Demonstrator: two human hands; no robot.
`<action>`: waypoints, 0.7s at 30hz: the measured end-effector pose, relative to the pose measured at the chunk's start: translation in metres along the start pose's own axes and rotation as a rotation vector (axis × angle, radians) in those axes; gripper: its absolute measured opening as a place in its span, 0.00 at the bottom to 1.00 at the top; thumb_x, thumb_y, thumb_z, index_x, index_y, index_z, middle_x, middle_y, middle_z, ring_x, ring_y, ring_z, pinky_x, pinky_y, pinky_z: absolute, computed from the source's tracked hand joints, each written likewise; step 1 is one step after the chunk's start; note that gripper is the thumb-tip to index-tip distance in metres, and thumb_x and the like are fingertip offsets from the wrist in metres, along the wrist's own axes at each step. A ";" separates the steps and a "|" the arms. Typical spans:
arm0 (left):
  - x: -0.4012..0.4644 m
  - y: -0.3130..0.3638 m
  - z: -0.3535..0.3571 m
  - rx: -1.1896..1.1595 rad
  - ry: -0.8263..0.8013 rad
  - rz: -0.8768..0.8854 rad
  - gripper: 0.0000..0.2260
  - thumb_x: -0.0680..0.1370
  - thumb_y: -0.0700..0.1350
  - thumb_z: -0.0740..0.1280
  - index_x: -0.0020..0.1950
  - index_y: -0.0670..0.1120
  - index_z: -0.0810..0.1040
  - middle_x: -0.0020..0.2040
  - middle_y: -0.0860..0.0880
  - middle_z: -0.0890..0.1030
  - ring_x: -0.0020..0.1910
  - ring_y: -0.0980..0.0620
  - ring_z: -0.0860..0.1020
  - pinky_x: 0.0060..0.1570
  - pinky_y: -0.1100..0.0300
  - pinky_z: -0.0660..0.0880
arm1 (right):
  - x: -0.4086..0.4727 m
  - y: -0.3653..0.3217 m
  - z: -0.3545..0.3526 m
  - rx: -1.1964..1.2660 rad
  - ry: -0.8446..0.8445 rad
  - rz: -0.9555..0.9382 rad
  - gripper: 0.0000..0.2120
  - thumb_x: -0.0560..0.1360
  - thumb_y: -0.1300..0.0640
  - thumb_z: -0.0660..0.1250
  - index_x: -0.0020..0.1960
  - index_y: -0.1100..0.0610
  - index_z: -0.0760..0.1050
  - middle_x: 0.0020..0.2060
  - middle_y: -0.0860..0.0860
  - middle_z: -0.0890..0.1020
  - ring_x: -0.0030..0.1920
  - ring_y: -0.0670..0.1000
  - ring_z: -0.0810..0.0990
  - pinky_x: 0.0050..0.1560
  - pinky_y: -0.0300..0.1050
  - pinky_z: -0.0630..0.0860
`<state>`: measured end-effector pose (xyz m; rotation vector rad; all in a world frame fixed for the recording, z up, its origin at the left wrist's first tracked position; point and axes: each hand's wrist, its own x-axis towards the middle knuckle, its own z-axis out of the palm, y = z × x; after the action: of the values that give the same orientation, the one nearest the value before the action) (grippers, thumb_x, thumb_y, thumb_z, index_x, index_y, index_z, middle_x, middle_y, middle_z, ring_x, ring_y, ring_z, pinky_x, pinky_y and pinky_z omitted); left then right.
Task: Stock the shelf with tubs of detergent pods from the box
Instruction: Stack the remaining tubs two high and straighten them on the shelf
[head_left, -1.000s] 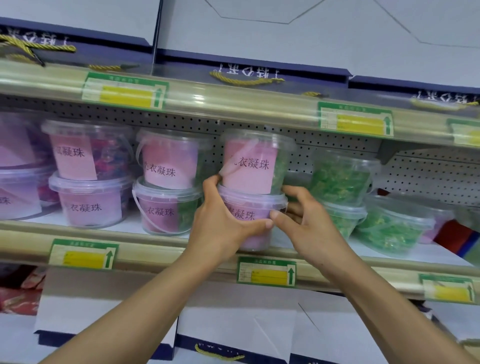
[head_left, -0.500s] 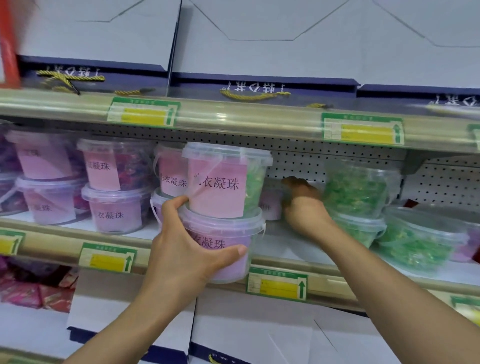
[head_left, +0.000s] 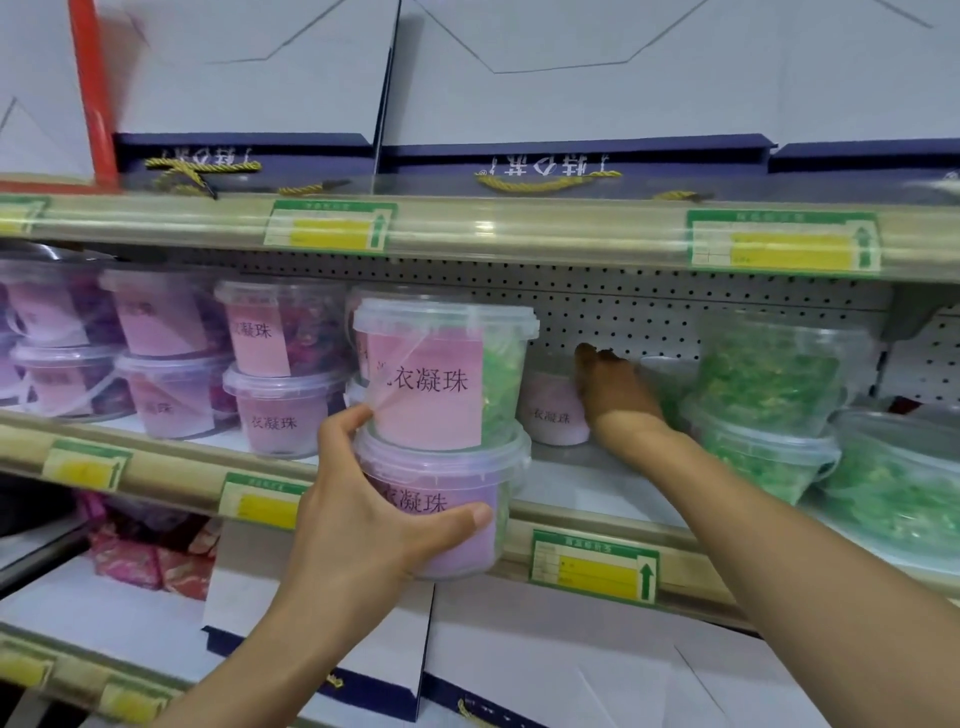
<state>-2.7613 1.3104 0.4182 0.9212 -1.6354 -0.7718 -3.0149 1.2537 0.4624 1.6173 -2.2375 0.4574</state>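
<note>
Head view: left hand (head_left: 363, 519) is still gripping the stacked tubs (head_left: 441, 441), now off the shelf's (head_left: 597, 488) front edge; right hand (head_left: 613, 389), fingers hidden, has reached to the back tub (head_left: 550, 415).

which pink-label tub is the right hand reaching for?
The lone tub at the shelf's back, just left of the right hand; the other pink-label tubs are stacked in pairs.

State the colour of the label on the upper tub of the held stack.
Pink with black characters, on the upper tub; head view.

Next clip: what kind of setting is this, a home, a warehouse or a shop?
Most likely a shop aisle. Green and yellow price tags line the shelf edge, rows of stacked detergent pod tubs fill the shelf, and a perforated metal back panel runs behind them.
</note>
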 end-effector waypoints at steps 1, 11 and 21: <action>0.000 0.000 0.000 0.001 -0.002 -0.001 0.43 0.55 0.48 0.82 0.60 0.60 0.58 0.52 0.65 0.70 0.54 0.53 0.74 0.48 0.63 0.69 | -0.001 -0.002 0.000 0.026 -0.007 0.003 0.15 0.76 0.68 0.55 0.62 0.61 0.63 0.52 0.61 0.75 0.51 0.60 0.77 0.42 0.49 0.70; -0.002 0.004 0.005 -0.023 -0.002 -0.008 0.43 0.54 0.53 0.83 0.59 0.61 0.59 0.52 0.64 0.72 0.54 0.52 0.75 0.50 0.59 0.70 | -0.008 0.001 -0.001 0.053 -0.013 -0.022 0.15 0.77 0.65 0.55 0.63 0.60 0.63 0.56 0.61 0.74 0.54 0.61 0.76 0.44 0.50 0.71; 0.002 0.017 0.031 -0.021 -0.052 0.036 0.41 0.56 0.51 0.81 0.59 0.61 0.58 0.52 0.60 0.72 0.52 0.54 0.73 0.42 0.69 0.68 | -0.050 0.014 -0.044 0.746 0.154 0.111 0.13 0.74 0.68 0.59 0.48 0.51 0.75 0.50 0.55 0.82 0.52 0.56 0.80 0.52 0.46 0.75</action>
<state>-2.7949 1.3181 0.4262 0.8601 -1.6819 -0.7929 -3.0099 1.3198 0.4786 1.6798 -2.1649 1.5317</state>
